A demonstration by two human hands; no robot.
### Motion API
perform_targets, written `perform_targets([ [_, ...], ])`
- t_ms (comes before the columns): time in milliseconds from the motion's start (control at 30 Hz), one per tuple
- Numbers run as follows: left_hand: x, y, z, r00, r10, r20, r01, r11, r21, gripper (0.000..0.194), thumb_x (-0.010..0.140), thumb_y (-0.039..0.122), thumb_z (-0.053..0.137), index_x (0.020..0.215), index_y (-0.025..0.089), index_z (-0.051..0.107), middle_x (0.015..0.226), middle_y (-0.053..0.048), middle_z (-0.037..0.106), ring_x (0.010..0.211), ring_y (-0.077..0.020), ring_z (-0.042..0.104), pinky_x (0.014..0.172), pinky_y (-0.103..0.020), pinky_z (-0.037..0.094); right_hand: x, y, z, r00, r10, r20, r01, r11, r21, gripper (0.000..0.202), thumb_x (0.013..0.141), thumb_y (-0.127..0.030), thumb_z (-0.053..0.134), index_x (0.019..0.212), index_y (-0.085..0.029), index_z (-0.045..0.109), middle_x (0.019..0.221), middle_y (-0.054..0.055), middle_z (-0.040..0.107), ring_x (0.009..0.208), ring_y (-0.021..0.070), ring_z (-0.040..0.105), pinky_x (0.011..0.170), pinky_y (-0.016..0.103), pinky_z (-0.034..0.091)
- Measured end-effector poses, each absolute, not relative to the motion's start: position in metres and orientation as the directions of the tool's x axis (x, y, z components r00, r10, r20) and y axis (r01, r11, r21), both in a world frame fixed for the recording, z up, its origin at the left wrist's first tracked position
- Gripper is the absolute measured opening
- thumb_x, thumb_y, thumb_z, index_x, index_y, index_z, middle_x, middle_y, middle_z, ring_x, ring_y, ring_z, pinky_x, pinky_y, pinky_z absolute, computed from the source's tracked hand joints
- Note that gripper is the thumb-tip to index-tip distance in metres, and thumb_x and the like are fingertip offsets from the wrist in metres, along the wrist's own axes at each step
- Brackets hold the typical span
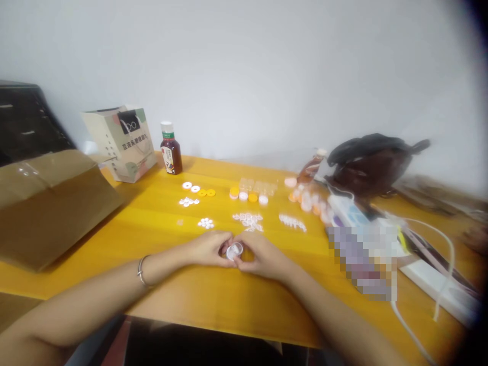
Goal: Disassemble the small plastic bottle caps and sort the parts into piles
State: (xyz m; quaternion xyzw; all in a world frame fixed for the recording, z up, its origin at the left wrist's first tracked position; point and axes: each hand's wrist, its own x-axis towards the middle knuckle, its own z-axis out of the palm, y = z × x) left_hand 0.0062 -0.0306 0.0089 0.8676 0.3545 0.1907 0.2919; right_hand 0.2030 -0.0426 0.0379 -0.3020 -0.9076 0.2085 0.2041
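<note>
A small round white cup-like piece (234,251) is held between both hands above the front part of the yellow table (213,300). My left hand (213,248) grips its left side, fingers curled round it. On the right side, my right hand (259,254) pinches the same piece with thumb and fingers. Just beyond the hands lie a cluster of small white discs (206,223), a pile of clear-white rings (248,220) and a row of small white pieces (293,222).
Orange and white caps (252,197) stand further back, near a dark red bottle (171,155) and a printed paper bag (133,147). A brown bag (57,203) fills the left. Rightward are a power strip (438,290), cables and a dark bag (369,168).
</note>
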Motion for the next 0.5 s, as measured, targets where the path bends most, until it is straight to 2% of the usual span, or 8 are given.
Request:
perform_targets([
  [100,0.007,-0.03,0.009,0.678,0.726,0.116,0.483,-0.558,0.675,0.037,0.066,0.047,0.065,0.078,0.016,0.05,0.069,0.001,0.052,0.058,-0.0101,0.046,0.052,-0.021,0.031,0.204,-0.045,0.038,-0.711,0.663,0.234,0.476,0.698,-0.535,0.036,0.068,-0.02,0.06,0.102,-0.021,0.049,0.093,0.004,0.06,0.081,0.017,0.054,0.072,0.028,0.04],
  [200,0.007,-0.03,0.006,0.656,0.75,0.084,0.516,-0.527,0.676,0.037,0.064,0.047,0.066,0.074,0.016,0.048,0.066,0.002,0.051,0.056,-0.0096,0.043,0.049,-0.02,0.028,0.201,-0.046,0.033,-0.588,0.777,0.223,0.601,0.605,-0.523,0.043,0.063,-0.033,0.067,0.097,-0.019,0.045,0.082,0.003,0.057,0.07,0.0166,0.053,0.062,0.026,0.039],
  [367,0.009,-0.029,0.002,0.635,0.768,0.088,0.554,-0.531,0.641,0.041,0.062,0.05,0.068,0.071,0.017,0.047,0.065,0.003,0.051,0.056,-0.0097,0.043,0.05,-0.02,0.027,0.191,-0.048,0.023,-0.497,0.848,0.184,0.694,0.516,-0.503,0.033,0.07,-0.037,0.063,0.09,-0.02,0.043,0.069,-0.001,0.056,0.06,0.0151,0.053,0.054,0.023,0.035],
  [500,0.008,-0.031,0.005,0.665,0.741,0.092,0.517,-0.545,0.66,0.031,0.067,0.04,0.065,0.085,0.017,0.053,0.069,0.003,0.054,0.059,-0.0108,0.047,0.054,-0.021,0.03,0.189,-0.05,0.023,-0.564,0.811,0.155,0.653,0.553,-0.518,0.022,0.075,-0.03,0.056,0.092,-0.02,0.046,0.079,0.002,0.061,0.067,0.0169,0.057,0.06,0.026,0.039],
])
